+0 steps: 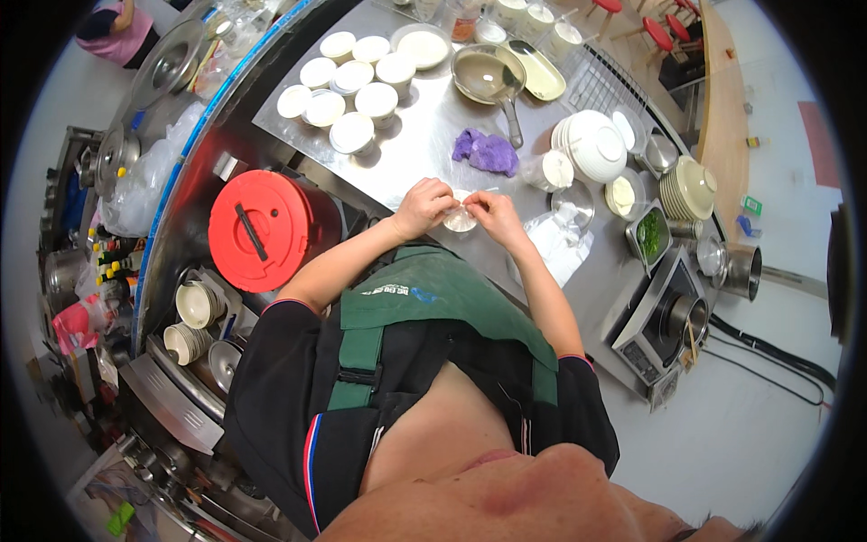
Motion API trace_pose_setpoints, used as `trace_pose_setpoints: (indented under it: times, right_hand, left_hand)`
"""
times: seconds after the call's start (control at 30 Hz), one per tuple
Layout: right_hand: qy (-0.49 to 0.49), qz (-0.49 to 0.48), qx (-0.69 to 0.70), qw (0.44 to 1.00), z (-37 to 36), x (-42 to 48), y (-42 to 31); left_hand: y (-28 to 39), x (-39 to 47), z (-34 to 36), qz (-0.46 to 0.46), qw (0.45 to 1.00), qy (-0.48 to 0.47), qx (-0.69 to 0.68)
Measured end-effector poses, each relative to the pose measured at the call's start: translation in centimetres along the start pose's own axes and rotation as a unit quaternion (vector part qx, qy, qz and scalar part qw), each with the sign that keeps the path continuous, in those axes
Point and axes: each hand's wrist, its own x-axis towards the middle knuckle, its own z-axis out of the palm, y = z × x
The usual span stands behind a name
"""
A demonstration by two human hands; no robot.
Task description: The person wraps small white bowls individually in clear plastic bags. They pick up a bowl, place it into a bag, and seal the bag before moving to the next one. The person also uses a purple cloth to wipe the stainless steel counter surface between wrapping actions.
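My left hand (427, 205) and my right hand (492, 215) meet over the front of the steel worktop, fingertips pinched at the upper rim of a small pale round cup (460, 220). My fingers cover part of it, and something thin and translucent shows around its top. Just beyond my hands lies a crumpled purple cloth (488, 152). To the right of my right hand is a white plastic bag (557, 245), with a steel bowl (576, 203) behind it and a white-lidded plastic cup (552, 171) farther back.
Several white lidded tubs (353, 78) stand at the back left. A handled pan (486, 74), stacked white bowls (590, 146) and a tray of chopped greens (650, 234) are on the worktop. An induction cooker (653, 332) is at right, a red-lidded bucket (259, 230) at left.
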Motion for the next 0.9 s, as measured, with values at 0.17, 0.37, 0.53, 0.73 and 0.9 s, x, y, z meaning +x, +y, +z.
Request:
trace_pose_setpoints:
  times: [0.17, 0.37, 0.53, 0.73, 0.9]
  right_hand:
    - [0.151, -0.094, -0.133, 0.975, 2.6, -0.6, -0.3]
    - [0.215, -0.113, -0.082, 0.967, 3.5, -1.1, 0.5]
    - [0.404, -0.013, 0.053, 0.913, 0.2, -7.0, 4.3]
    - [0.395, 0.043, -0.253, 0.882, -0.7, -16.7, 13.4]
    - [0.386, 0.03, -0.217, 0.896, -1.1, -17.9, 16.6]
  left_hand:
    - [0.6, -0.3, -1.1, 0.026, 0.998, -0.054, -0.003]
    - [1.6, 0.9, -0.5, -0.098, 0.988, -0.077, -0.092]
    - [3.1, 4.9, 1.5, -0.162, 0.968, -0.068, -0.178]
    - [3.3, 8.5, 6.5, -0.172, 0.967, -0.078, -0.172]
    - [3.2, 10.2, 11.5, -0.168, 0.968, -0.088, -0.164]
